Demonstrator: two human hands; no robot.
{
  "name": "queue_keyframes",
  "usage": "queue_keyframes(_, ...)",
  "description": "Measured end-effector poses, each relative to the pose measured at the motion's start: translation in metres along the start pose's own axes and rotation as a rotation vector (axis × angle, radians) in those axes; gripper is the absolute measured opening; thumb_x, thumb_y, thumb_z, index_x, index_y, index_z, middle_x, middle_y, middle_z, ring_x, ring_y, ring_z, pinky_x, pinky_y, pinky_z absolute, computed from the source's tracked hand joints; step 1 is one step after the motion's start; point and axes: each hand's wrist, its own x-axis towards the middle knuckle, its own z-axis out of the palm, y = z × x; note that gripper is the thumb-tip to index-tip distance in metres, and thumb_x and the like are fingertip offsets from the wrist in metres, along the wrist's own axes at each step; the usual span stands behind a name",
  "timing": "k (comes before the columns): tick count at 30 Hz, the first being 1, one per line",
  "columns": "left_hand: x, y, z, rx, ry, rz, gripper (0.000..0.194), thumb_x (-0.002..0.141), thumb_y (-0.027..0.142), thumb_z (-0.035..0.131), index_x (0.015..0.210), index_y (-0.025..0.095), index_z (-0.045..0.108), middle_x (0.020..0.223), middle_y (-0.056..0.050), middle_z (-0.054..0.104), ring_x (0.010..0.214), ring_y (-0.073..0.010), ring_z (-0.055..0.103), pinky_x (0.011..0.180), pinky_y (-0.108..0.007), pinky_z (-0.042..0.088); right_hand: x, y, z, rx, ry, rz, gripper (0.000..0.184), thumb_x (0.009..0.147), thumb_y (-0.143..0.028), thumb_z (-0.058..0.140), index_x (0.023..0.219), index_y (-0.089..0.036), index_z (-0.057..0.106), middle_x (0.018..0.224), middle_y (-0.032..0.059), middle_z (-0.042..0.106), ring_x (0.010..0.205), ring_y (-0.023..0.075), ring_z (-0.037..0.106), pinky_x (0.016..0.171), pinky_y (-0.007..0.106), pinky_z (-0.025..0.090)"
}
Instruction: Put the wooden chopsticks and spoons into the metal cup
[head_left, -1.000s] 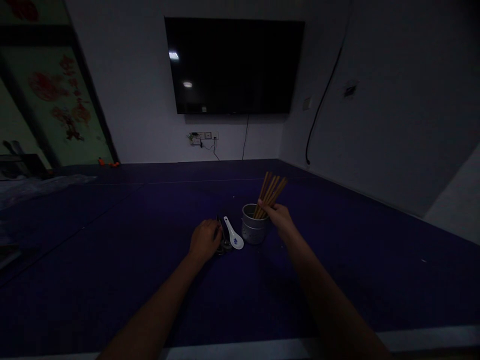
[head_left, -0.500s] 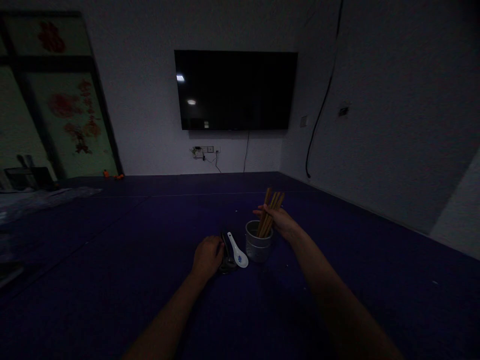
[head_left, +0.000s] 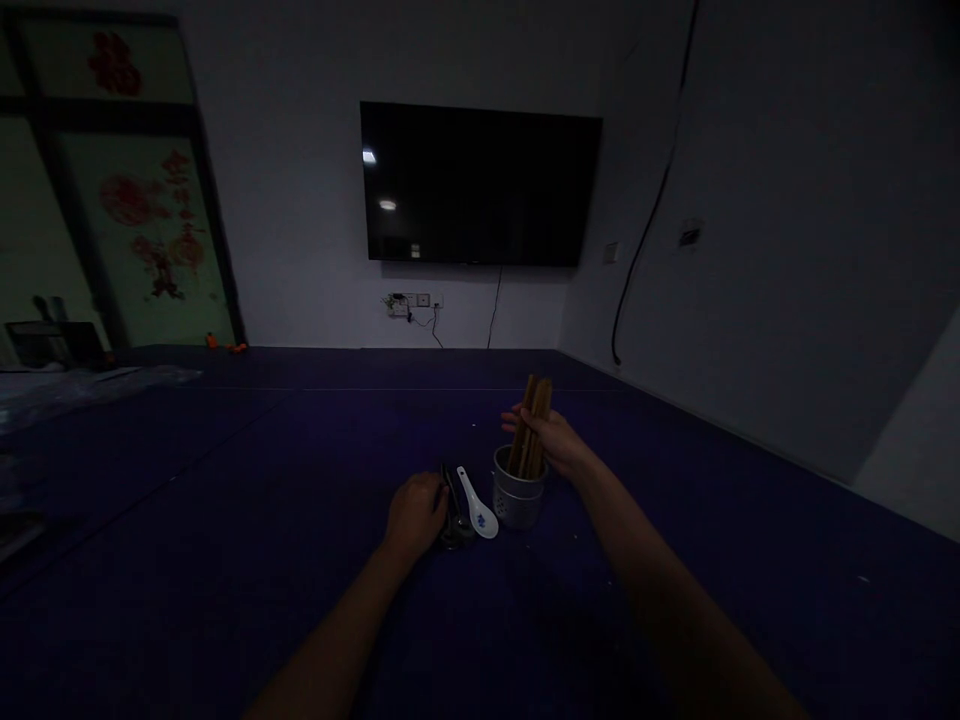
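Note:
My right hand (head_left: 555,440) is closed around a bundle of wooden chopsticks (head_left: 535,425). Their lower ends stand inside a grey, perforated utensil holder (head_left: 517,502), and their tops rise above my fingers. To the left of the holder lies a white soup spoon (head_left: 478,508) with a blue mark in its bowl. Beside that are dark spoons (head_left: 460,525), hard to separate in the dim light. My left hand (head_left: 416,512) rests on the surface against the dark spoons, its fingers curled. What those fingers hold, if anything, is hidden.
A dark blue surface (head_left: 300,560) stretches to the wall under a wall-mounted television (head_left: 480,185). Crumpled clear plastic (head_left: 97,390) lies at the far left, and small orange things (head_left: 225,345) sit near the door. A black cable (head_left: 645,230) hangs at the right.
The chopsticks are more upright and bunched closer together, with my right hand shifted slightly left. My left hand stays beside the dark spoons. The view has tilted a little.

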Motion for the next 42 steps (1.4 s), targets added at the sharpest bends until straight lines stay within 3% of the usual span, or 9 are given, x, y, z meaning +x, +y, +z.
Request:
queue_keyframes(5, -0.001, 0.001, -0.003, -0.015, -0.006, -0.003, 0.022, 0.087, 0.024, 0.039, 0.092, 0.019, 0.059, 0.097, -0.007, 0.065, 0.094, -0.0185, 0.058, 0.083, -0.031, 0.041, -0.002, 0.001, -0.004, 0.001, -0.024, -0.052, 0.014, 0.082, -0.013, 0.054, 0.093, -0.019, 0.057, 0.086, 0.0067, 0.072, 0.079, 0.0206, 0.069, 0.083, 0.040, 0.051)
queue_keyframes(15, -0.002, 0.001, -0.003, -0.001, -0.028, -0.012, 0.022, 0.087, 0.025, 0.039, 0.092, 0.019, 0.060, 0.097, -0.008, 0.065, 0.094, -0.0182, 0.059, 0.081, -0.030, 0.041, 0.000, 0.009, -0.015, -0.011, -0.050, -0.108, 0.048, 0.066, -0.005, 0.061, 0.111, -0.022, 0.054, 0.091, 0.0057, 0.071, 0.083, 0.0216, 0.068, 0.081, 0.039, 0.051)
queue_keyframes(26, -0.002, 0.003, -0.004, -0.009, -0.053, -0.020, 0.022, 0.087, 0.025, 0.039, 0.091, 0.019, 0.060, 0.098, -0.008, 0.065, 0.093, -0.0181, 0.059, 0.080, -0.029, 0.042, 0.001, 0.015, -0.013, 0.038, -0.015, -0.111, 0.044, 0.073, -0.011, 0.058, 0.114, -0.025, 0.052, 0.097, 0.0055, 0.070, 0.092, 0.0207, 0.066, 0.080, 0.036, 0.051)
queue_keyframes(35, -0.001, 0.003, -0.004, -0.016, -0.058, -0.034, 0.022, 0.086, 0.024, 0.039, 0.092, 0.020, 0.060, 0.098, -0.007, 0.066, 0.094, -0.0181, 0.059, 0.080, -0.029, 0.042, 0.000, 0.013, -0.014, 0.015, -0.019, -0.073, 0.053, 0.069, -0.007, 0.061, 0.118, -0.024, 0.050, 0.099, 0.0061, 0.070, 0.094, 0.0228, 0.065, 0.083, 0.039, 0.051)
queue_keyframes(42, -0.001, 0.004, -0.006, 0.002, -0.062, -0.038, 0.022, 0.087, 0.026, 0.038, 0.089, 0.019, 0.060, 0.093, -0.007, 0.066, 0.090, -0.0183, 0.060, 0.077, -0.029, 0.042, -0.003, 0.019, -0.018, 0.005, -0.001, -0.084, 0.055, 0.064, -0.015, 0.070, 0.116, -0.021, 0.051, 0.095, 0.0064, 0.071, 0.088, 0.0223, 0.067, 0.085, 0.038, 0.050)
